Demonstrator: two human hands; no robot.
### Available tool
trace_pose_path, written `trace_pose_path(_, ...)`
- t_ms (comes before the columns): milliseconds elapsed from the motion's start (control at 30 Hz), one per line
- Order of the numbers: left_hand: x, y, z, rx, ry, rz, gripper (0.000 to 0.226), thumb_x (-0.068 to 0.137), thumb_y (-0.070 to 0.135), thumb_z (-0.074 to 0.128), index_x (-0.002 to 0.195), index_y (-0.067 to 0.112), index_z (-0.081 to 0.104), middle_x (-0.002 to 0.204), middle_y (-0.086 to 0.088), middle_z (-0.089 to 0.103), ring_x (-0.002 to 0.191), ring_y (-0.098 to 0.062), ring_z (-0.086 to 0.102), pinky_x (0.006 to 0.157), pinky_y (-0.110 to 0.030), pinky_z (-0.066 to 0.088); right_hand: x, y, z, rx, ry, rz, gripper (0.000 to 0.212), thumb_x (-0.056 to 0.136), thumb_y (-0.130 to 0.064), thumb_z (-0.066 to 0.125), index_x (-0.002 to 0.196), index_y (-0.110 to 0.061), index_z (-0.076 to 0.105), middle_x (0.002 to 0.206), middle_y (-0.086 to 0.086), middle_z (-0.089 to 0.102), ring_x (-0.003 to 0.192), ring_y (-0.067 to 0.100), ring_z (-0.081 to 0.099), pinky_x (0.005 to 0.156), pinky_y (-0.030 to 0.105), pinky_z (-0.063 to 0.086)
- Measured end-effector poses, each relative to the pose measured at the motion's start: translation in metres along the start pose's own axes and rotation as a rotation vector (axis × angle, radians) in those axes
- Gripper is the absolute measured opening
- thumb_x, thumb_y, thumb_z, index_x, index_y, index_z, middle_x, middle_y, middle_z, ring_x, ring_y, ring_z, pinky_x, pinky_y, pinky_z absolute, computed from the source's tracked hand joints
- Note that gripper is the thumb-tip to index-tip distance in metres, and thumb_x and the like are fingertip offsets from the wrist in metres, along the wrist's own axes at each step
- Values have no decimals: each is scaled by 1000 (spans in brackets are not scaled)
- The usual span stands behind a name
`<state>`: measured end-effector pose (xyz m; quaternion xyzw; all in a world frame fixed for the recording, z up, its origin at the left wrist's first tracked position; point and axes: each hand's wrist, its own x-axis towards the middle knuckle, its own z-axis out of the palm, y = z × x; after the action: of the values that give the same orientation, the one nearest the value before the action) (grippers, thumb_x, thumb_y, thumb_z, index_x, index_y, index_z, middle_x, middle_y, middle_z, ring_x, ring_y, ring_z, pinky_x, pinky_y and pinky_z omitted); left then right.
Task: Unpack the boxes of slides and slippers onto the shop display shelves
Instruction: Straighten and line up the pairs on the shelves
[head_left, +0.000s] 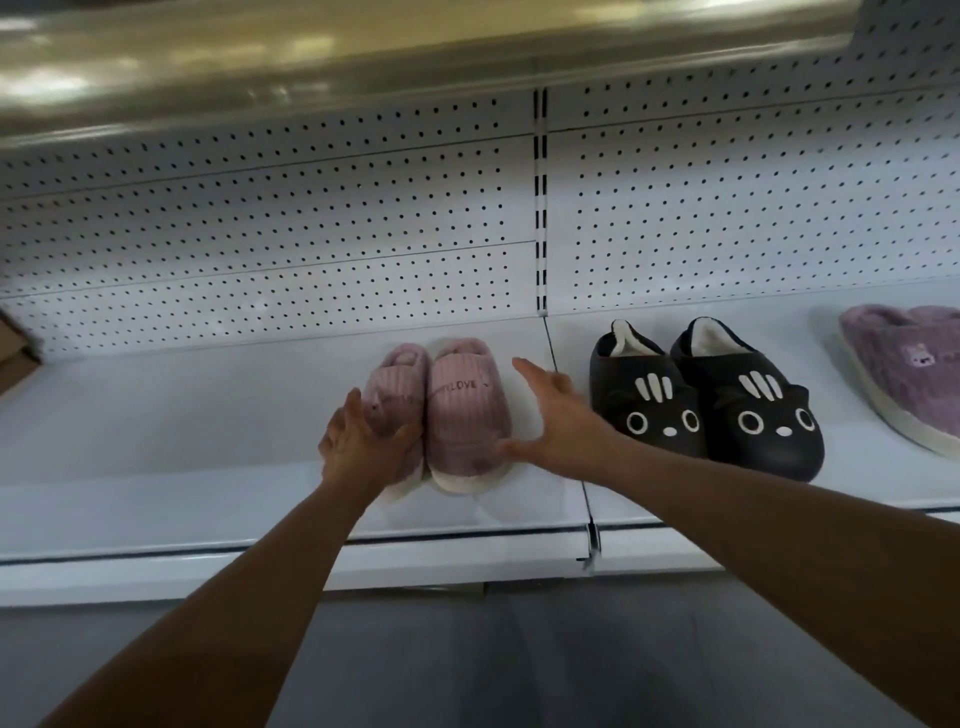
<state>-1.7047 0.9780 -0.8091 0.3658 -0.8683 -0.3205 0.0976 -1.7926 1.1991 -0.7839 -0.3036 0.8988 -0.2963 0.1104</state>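
Pink slipper pair (452, 415) on white shelf (182, 441) before pegboard back panel (260, 234); left hand (358, 447) grips left slipper, right hand (556, 421) spread, thumb apparently touching right slipper; black cat slippers (706, 400) beside.

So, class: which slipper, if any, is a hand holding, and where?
The left hand grips the left pink slipper at its toe end; the right hand is open beside the pair.

Fuzzy ribbed pink slippers (447, 410), smooth shelf (208, 441)
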Motion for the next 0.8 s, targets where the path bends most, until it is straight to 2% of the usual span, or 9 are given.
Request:
trace_pose_path(100, 3, -5, -7, -159, -101, -58, 94, 73, 45, 78, 147, 11, 31, 144, -16, 46, 130, -37, 44, 107, -43, 39, 19, -21, 27, 98, -84, 33, 104, 73, -44, 76, 150, -33, 6, 138, 14, 33, 124, 35, 42, 103, 44, 40)
trace_pose_path(167, 3, -6, -11, -157, -120, -43, 97, 66, 47, 79, 145, 13, 36, 140, -14, 49, 127, -35, 48, 105, -45, 42, 24, -27, 37, 91, -95, 42, 103, 72, -43, 77, 150, -30, 11, 135, 15, 34, 120, 36, 45, 102, 44, 42)
trace_pose_path(333, 3, -12, -5, -136, -134, 8, 91, 79, 40, 77, 151, 13, 27, 145, -13, 44, 129, -34, 46, 105, -44, 42, 26, -20, 30, 67, -82, 31, 92, 73, -35, 78, 146, -27, 22, 132, 13, 37, 115, 33, 50, 95, 38, 45)
trace_pose_path(467, 3, -9, -3, -140, -161, -10, 86, 82, 42, 73, 149, 11, 29, 145, -16, 44, 130, -37, 44, 107, -47, 40, 25, -16, 26, 84, -135, 28, 92, 76, -34, 76, 148, -27, 19, 137, 14, 36, 120, 32, 46, 97, 37, 43)
trace_pose_path(533, -2, -1, -2, -86, -38, 13, 85, 86, 48, 65, 150, 10, 24, 151, -18, 35, 138, -37, 34, 114, -48, 31, 21, -16, 25, 41, -131, 16, 92, 76, -39, 74, 149, -29, 19, 139, 13, 36, 124, 33, 41, 102, 41, 40)
trace_pose_path(600, -17, 14, 2, -50, 168, 190, 85, 86, 56, 55, 151, 10, 23, 155, -16, 27, 143, -32, 24, 118, -48, 23, 10, -11, 16, -73, -15, -67, 83, 78, -40, 69, 147, -27, 25, 140, 9, 39, 128, 30, 36, 104, 43, 38)
trace_pose_path(667, -38, 40, 12, -95, 244, 412, 85, 83, 60, 54, 150, 16, 24, 157, -9, 24, 145, -26, 20, 118, -43, 25, -3, 3, -2, -192, 195, -165, 72, 80, -35, 66, 144, -25, 33, 142, 4, 40, 131, 26, 33, 106, 43, 35)
trace_pose_path(733, -62, 66, 31, -143, 140, 561, 85, 83, 50, 66, 151, 24, 23, 158, 0, 17, 146, -16, 13, 115, -35, 22, -17, 26, -26, -249, 367, -145, 70, 80, -34, 66, 143, -27, 35, 145, -1, 36, 135, 22, 28, 110, 42, 28)
trace_pose_path(800, -83, 90, 56, -174, -91, 634, 93, 81, 48, 73, 153, 31, 17, 161, 7, 10, 147, -11, 8, 117, -35, 22, -33, 57, -53, -256, 482, -12, 75, 78, -36, 67, 144, -31, 31, 149, 0, 31, 138, 23, 24, 113, 45, 23)
